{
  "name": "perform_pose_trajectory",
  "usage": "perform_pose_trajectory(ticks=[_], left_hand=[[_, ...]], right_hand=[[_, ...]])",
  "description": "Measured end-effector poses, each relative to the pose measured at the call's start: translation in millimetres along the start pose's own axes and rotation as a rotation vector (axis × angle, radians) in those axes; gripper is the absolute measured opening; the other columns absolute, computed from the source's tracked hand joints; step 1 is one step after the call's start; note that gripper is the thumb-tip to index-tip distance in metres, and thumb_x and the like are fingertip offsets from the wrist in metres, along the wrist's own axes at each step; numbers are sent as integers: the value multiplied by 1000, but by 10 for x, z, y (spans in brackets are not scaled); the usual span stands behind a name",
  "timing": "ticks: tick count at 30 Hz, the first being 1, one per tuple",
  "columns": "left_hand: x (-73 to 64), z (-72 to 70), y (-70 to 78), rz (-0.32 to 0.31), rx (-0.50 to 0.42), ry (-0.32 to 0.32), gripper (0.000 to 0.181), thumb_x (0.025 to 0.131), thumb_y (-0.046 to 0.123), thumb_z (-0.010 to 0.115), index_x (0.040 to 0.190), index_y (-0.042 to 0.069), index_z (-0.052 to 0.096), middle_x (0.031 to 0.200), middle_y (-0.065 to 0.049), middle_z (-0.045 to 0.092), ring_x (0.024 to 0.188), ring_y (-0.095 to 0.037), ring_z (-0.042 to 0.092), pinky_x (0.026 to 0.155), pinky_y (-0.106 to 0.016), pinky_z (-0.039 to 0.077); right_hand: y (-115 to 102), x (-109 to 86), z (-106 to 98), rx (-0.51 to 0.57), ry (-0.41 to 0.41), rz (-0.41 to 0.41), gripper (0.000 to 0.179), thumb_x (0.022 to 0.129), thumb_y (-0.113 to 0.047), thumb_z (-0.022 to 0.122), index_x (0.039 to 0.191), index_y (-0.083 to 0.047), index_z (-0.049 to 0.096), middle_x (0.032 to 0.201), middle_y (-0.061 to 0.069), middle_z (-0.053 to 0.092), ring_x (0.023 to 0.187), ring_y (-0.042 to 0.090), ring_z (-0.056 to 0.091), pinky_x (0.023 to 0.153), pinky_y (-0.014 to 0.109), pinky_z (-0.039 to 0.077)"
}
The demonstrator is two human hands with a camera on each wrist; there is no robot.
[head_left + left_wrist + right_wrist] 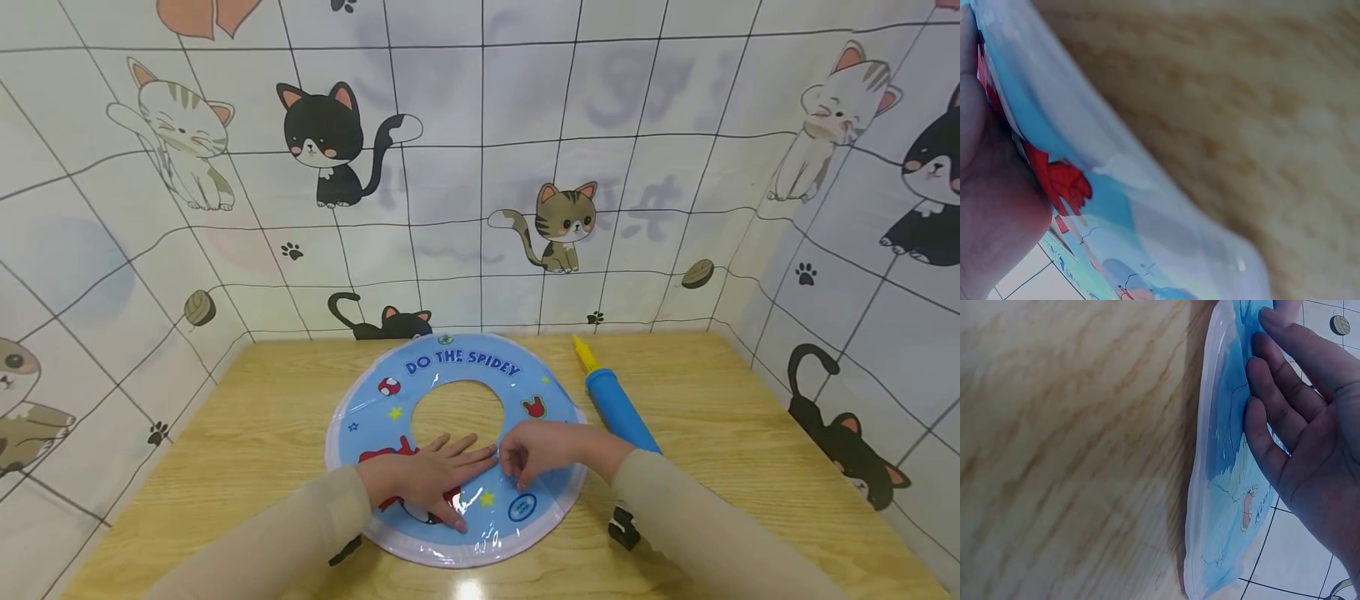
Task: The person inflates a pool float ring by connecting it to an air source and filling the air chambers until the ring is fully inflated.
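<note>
A round, light blue swim ring (461, 346) with "DO THE SPIDEY" printed on it lies on the wooden table. My left hand (431, 479) rests palm down on the near left part of the ring, fingers spread toward its centre hole. Close beside its fingertips, my right hand (547, 446) is bent over the near right part, its fingertips down at the printed surface. In the right wrist view, its fingers (1275, 425) curve against the blue vinyl (1225, 437), thumb close to the index finger. Whether they pinch anything, I cannot tell.
To the right of the ring lies a blue hand pump (622, 410) with a yellow nozzle (584, 352), partly hidden by my right forearm. The wooden table (270, 400) meets walls (465, 183) covered in cat-print sheeting at the back and both sides.
</note>
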State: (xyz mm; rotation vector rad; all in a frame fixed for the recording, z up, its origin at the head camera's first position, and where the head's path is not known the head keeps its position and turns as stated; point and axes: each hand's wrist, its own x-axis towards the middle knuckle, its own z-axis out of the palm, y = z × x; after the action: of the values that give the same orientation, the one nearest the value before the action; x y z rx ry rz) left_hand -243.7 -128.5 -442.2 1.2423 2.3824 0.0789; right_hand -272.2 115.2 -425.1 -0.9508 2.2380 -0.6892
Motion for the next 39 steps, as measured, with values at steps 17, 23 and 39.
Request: perform_pose_trajectory(ticks=[17, 23, 39], left_hand=[[10, -3, -5, 1, -3, -4, 97, 85, 64, 59, 158, 26, 8, 162, 12, 2, 148, -24, -2, 115, -53, 2], [9, 0, 4, 3, -11, -5, 97, 85, 64, 60, 158, 28, 7, 162, 13, 1, 148, -25, -2, 115, -54, 2], [41, 45, -20, 3, -7, 0, 98, 84, 67, 58, 157, 31, 4, 162, 16, -2, 148, -25, -4, 115, -54, 2]], right_hand=[[57, 34, -50, 76, -64, -28, 13, 80, -4, 79, 82, -11, 68, 78, -4, 67, 72, 9, 61, 69, 24, 51], [107, 48, -81, 84, -98, -14, 7, 83, -6, 77, 84, -10, 71, 80, -6, 70, 75, 8, 63, 74, 24, 52], [207, 39, -68, 117, -103, -12, 4, 82, -9, 78, 86, -10, 76, 80, -4, 72, 76, 10, 65, 75, 25, 52]])
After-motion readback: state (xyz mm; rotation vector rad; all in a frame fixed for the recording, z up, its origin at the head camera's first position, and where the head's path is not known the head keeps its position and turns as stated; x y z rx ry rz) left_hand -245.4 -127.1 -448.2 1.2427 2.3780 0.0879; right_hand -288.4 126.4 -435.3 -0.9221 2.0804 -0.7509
